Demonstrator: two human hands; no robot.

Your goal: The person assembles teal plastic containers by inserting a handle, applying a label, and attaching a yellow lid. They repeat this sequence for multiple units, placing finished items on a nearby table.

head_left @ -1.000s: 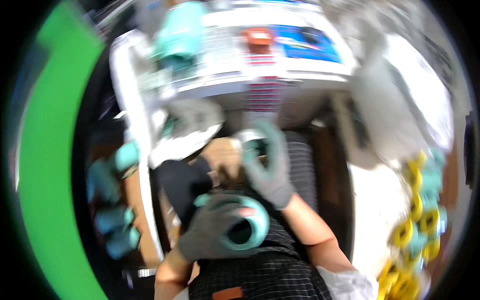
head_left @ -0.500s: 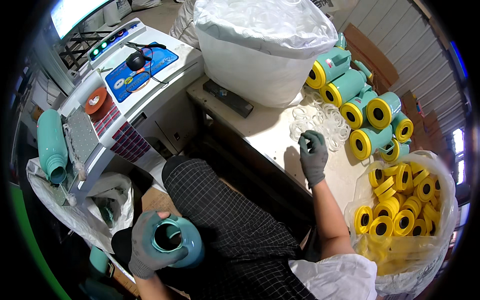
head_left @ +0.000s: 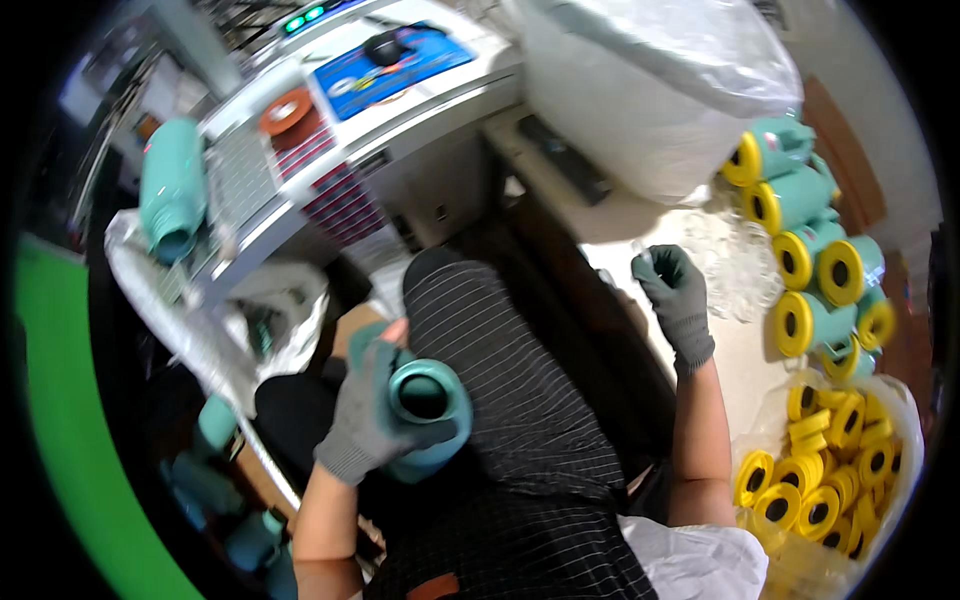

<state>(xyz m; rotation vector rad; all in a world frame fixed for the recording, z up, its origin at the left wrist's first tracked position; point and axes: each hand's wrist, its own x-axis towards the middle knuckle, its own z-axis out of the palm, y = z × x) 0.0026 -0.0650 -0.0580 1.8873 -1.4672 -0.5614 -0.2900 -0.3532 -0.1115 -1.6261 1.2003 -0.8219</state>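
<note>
My left hand, in a grey glove, is wrapped round a teal bottle. The bottle is held over my lap, its wide round mouth facing up and showing a dark inside. To the right, my gloved right hand hovers by the table's near edge with thumb and fingers drawn together. A faint pale bit shows at its fingertips, too blurred to name. Just beyond this hand lies a loose pile of clear rings on the white table.
Teal bottles with yellow ends are stacked at the right. Below them stands a clear bag of yellow caps. A white sack and dark bar sit behind. Another teal bottle lies on the left machine beside an orange roll.
The whole view has shifted, so the table and machine sit farther right. My right hand has drawn back from the ring pile toward me. The left hand still grips the bottle.
</note>
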